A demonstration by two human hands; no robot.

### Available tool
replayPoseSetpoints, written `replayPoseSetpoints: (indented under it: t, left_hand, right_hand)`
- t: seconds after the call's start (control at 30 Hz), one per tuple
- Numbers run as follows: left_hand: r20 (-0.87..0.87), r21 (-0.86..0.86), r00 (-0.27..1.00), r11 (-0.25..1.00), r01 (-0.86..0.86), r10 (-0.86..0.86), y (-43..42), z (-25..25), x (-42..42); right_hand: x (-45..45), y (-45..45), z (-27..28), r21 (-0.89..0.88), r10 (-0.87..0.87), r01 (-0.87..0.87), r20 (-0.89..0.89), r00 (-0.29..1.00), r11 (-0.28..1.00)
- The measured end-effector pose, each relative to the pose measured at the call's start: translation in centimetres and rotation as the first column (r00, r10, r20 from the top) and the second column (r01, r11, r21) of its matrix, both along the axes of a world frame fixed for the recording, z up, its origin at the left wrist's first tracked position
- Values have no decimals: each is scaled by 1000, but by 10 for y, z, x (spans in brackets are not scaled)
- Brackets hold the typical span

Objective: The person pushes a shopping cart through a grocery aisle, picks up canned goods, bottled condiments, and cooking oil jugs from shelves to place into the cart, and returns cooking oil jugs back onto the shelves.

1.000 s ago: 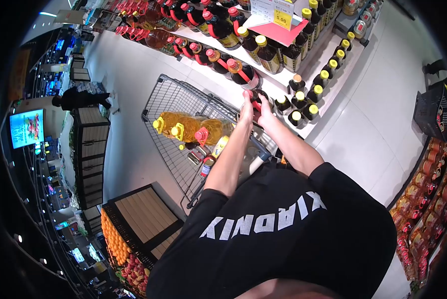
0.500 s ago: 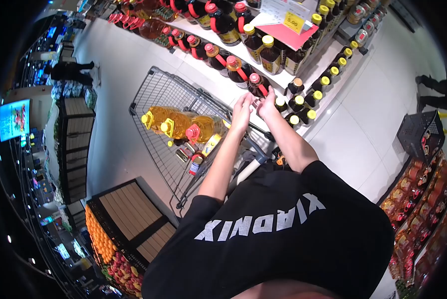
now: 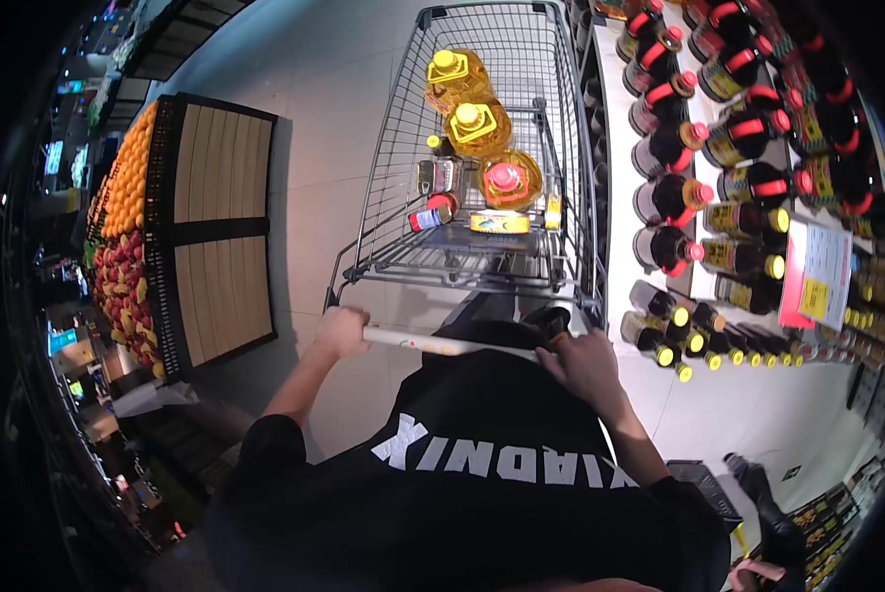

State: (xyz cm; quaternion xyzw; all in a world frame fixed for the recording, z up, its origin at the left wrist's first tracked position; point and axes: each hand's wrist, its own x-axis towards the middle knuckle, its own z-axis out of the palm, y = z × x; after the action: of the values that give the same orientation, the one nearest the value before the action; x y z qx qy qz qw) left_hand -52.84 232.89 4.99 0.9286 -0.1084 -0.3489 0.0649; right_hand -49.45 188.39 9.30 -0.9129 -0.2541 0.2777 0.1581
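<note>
My left hand is closed around the left end of the white handle bar of a wire shopping cart. At the bar's right end, my right hand is wrapped round it too. Inside the cart stand three big oil jugs: one with a yellow cap, another yellow-capped jug and a red-capped jug. Near them lie a glass jar, a small red-and-blue container and a yellow box.
Close along the cart's right side runs a shelf with several dark, red-capped bottles and yellow-capped bottles. A price sign sticks out there. On the left stands a wooden produce stand with oranges. Another person's legs show at lower right.
Both my hands have left the dark red-capped bottle on the shelf and now grip the cart handle. My view has turned, so the cart is straight ahead and the shelf at the right.
</note>
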Motion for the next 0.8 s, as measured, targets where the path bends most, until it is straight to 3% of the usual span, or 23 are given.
replayPoseSetpoints:
  t: [0.07, 0.13, 0.2, 0.27, 0.4, 0.53, 0.7, 0.8]
  left_hand:
    - [10, 53, 1000, 998, -29, 29, 2, -11, -11]
    - [69, 15, 997, 999, -32, 31, 1, -9, -5]
    - [120, -40, 992, 999, -35, 40, 5, -10, -2]
    - [161, -108, 985, 993, -45, 63, 9, -17, 0]
    - [252, -105, 966, 994, -25, 51, 10, -19, 27]
    - [181, -130, 983, 991, 18, 6, 18, -22, 54]
    - [-80, -29, 997, 1000, 9, -11, 14, -1, 114]
    - [-97, -13, 994, 999, 49, -50, 15, 0, 145]
  right_hand:
    - [-3, 5, -11, -107, -32, 32, -5, 999, 994]
    - [2, 8, -7, 48, -148, 145, 68, 987, 988]
    - [2, 9, -17, -29, -99, 103, 121, 988, 994]
    - [5, 8, -21, -21, -1, 8, 289, 957, 1000]
    - [33, 13, -16, -106, -26, 38, 109, 994, 994]
    - [67, 20, -10, -72, 29, -19, 133, 991, 997]
    - [100, 22, -21, -142, 12, 25, 253, 968, 990]
    - [124, 21, -27, -124, 2, 45, 357, 934, 991]
